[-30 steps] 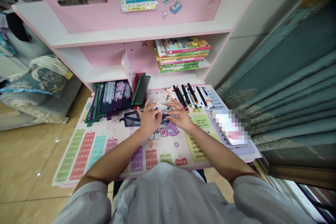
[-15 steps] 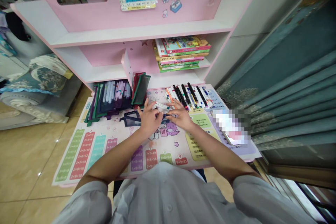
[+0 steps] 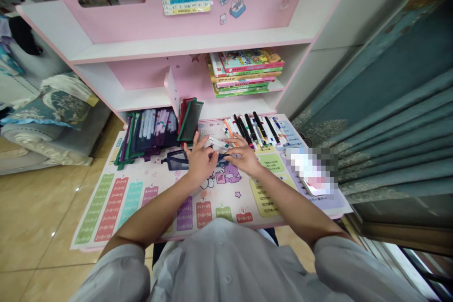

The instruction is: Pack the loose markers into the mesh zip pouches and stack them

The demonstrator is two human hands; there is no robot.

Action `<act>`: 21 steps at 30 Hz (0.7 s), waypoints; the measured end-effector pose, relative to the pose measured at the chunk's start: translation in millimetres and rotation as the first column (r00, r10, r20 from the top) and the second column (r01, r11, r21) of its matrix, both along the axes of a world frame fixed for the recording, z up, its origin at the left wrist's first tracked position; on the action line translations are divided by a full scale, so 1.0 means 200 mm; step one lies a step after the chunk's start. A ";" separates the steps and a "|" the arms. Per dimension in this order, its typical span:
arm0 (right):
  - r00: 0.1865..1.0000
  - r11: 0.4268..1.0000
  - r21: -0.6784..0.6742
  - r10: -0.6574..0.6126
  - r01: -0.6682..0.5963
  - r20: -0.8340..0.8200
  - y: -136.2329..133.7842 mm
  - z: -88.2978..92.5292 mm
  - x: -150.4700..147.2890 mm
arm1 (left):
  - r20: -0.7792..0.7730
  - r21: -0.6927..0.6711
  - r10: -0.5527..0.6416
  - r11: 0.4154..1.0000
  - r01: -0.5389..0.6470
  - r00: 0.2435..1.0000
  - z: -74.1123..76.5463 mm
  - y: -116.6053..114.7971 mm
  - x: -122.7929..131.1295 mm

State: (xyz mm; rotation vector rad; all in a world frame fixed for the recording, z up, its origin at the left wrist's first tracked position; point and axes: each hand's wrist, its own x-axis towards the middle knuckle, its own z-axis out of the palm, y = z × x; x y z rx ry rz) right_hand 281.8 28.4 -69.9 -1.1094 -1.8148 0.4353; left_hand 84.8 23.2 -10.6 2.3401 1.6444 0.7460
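Left hand (image 3: 203, 161) and right hand (image 3: 245, 155) worked close together, thumbs and fingers seemingly pinching the navy mesh pouch (image 3: 177, 160), flat on the worktop (image 3: 222, 200) beneath them! White markers (image 3: 218, 142) lay just beyond; handling the pouch's edge looked the step, calling for steady fingers next.

Filled pouches (image 3: 164, 141) are lying at desk's (image 3: 226, 196) back left corner, loose markers (image 3: 257, 131) near back right, flat pouch (image 3: 177, 161) between, slightly forward, phone (image 3: 313, 175) by right edge; books (image 3: 244, 78) are sitting on shelf (image 3: 141, 99) behind.
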 end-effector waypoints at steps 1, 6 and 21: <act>1.000 1.000 0.001 -0.001 0.001 0.002 0.00 0.00 0.00 | -0.001 0.001 0.003 1.000 -0.003 1.000 0.00 0.00 0.00; 1.000 1.000 0.013 0.008 -0.008 0.000 0.00 0.01 0.00 | -0.005 0.011 0.007 1.000 -0.007 1.000 0.01 0.00 -0.01; 1.000 1.000 -0.011 0.014 -0.014 -0.017 0.00 0.01 0.00 | -0.013 0.018 0.023 1.000 -0.023 1.000 -0.01 0.01 -0.03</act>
